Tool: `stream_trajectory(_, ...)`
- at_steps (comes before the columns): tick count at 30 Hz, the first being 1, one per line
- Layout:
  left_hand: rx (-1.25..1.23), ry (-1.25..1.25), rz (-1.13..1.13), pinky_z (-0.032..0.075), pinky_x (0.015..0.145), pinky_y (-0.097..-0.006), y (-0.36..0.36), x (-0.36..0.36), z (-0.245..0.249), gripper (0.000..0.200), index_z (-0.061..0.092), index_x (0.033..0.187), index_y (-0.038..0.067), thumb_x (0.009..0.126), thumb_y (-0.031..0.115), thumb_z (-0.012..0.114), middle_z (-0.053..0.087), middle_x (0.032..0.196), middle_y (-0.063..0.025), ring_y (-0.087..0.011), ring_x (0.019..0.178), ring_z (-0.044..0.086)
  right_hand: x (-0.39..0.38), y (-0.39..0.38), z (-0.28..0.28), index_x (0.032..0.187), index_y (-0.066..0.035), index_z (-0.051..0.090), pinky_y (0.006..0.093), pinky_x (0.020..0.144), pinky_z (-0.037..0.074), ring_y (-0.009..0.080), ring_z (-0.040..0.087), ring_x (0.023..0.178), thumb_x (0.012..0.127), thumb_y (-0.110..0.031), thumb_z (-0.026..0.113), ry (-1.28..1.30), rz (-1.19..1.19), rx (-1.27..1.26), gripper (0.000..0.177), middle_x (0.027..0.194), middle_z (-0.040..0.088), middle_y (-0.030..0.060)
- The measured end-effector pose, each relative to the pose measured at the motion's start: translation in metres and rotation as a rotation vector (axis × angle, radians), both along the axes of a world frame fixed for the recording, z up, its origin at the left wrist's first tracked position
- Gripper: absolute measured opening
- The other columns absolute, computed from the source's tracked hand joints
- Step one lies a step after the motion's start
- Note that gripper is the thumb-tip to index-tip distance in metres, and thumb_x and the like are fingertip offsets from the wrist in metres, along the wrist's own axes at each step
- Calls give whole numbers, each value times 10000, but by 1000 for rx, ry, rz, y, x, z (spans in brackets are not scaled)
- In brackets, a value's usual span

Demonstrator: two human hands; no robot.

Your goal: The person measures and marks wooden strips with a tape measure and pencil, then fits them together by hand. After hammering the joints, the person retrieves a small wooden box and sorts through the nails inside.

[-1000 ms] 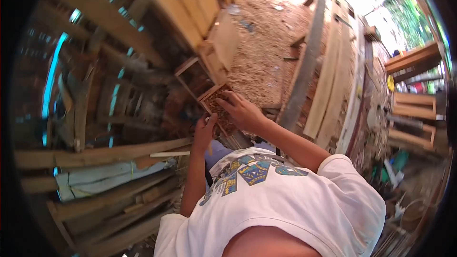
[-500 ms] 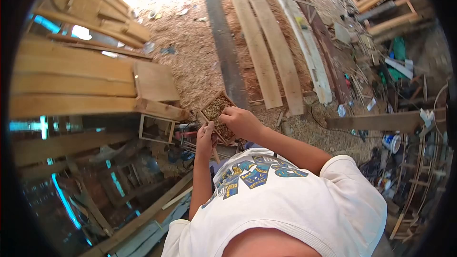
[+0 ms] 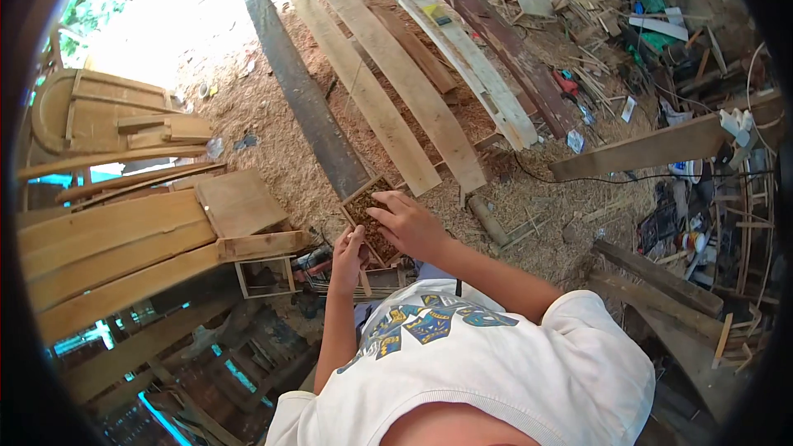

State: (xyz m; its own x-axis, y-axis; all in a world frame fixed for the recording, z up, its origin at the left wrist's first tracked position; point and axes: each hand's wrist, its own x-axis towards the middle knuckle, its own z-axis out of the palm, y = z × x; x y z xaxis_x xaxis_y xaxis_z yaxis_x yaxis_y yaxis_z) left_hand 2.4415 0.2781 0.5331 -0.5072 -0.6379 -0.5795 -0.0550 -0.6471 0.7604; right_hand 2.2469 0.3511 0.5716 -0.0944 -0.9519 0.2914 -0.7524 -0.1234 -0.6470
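Your left hand (image 3: 345,249) is closed round the near edge of the small wooden box (image 3: 364,205). It holds the box up before your chest, above the sawdust-covered ground (image 3: 273,149). Your right hand (image 3: 410,225) lies over the box with its fingers curled down into the brown bits inside (what they are, and whether the fingertips have pinched one, is too small to tell). I'd judge it best to hold the box level and pick with thumb and forefinger alone, so nothing spills over the low rim.
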Motion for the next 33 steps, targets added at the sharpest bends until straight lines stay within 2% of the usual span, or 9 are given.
stream_trajectory(4,-8,-31,-42,283,416,-245,5,-32,-7,229,485,915,165,1095,269,582,356,637,95,-25,461,336,-27,8,-17,1248,2,669,429,1089,488,346,583,1270,872,-99,681,105,-19,39,389,1295,621,183)
stream_trajectory(10,47,-33,-51,262,408,-241,11,-76,-17,233,491,908,171,1090,276,590,382,640,98,-17,459,348,-69,17,-18,1045,-35,672,397,965,543,304,622,1095,843,-80,647,91,31,176,209,1117,626,134)
stream_trajectory(13,62,-20,-46,265,411,-239,13,-91,-22,234,496,911,171,1089,290,591,394,647,93,-21,459,355,-86,20,-21,1073,-38,697,399,928,555,299,648,1077,866,-87,637,58,69,252,221,1096,655,120)
stream_trajectory(19,96,-75,-34,273,415,-239,13,-113,-22,223,515,942,172,1091,327,575,408,662,83,-34,457,375,-104,26,-29,1052,-35,695,409,902,561,324,664,1028,852,-20,655,-127,5,102,205,1070,660,118)
stream_trajectory(22,69,-60,-67,298,414,-233,12,-115,-25,184,574,992,185,1093,336,546,448,650,74,-41,454,378,-106,29,-30,1033,-26,697,414,898,558,341,669,1024,867,-8,674,-265,-32,42,169,1072,668,124)
stream_trajectory(28,8,-52,-67,316,424,-226,11,-108,-12,223,577,1017,141,1100,340,517,466,665,60,-48,463,398,-109,18,-22,1052,-25,694,438,874,562,352,690,997,876,-18,699,-470,-74,20,176,1047,708,137)
stream_trajectory(31,-7,-120,42,310,410,-232,12,-108,6,231,568,1013,146,1097,355,517,461,645,58,-51,448,392,-105,6,-16,1080,-21,704,421,851,576,339,713,978,885,-13,705,-490,-57,16,195,1045,728,148)
stream_trajectory(33,-37,-86,50,309,399,-235,8,-96,3,237,574,997,149,1093,361,528,463,632,55,-55,441,398,-99,-3,-10,1095,-21,713,375,811,583,266,734,920,913,-22,708,-575,-44,58,182,1014,744,126)
